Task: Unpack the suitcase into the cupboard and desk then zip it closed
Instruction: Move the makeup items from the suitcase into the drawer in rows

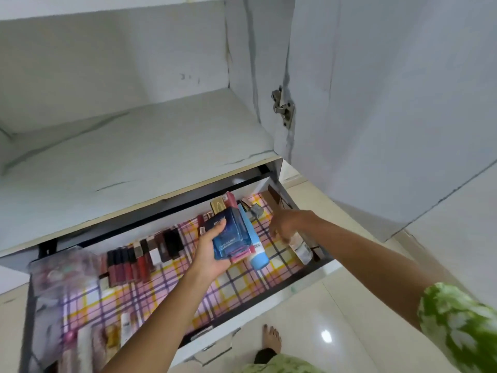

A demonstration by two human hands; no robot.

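Observation:
An open drawer (271,300) lined with pink and yellow checked paper sits under a white cupboard shelf (134,157). My left hand (212,254) holds a bundle above it: a blue perfume bottle (231,235), a pink box, a gold and red box (224,204) and a light blue tube (256,251). My right hand (285,224) reaches down at the drawer's right end, fingers pointing at a clear bottle (302,249) lying there; whether it touches the bottle is unclear. The suitcase is out of view.
A row of lipsticks and small cosmetics (142,257) lines the drawer's back wall. A clear plastic pouch (61,273) and more items fill the left end. The cupboard door (390,103) stands open on the right. My bare foot (271,343) is on the tiled floor.

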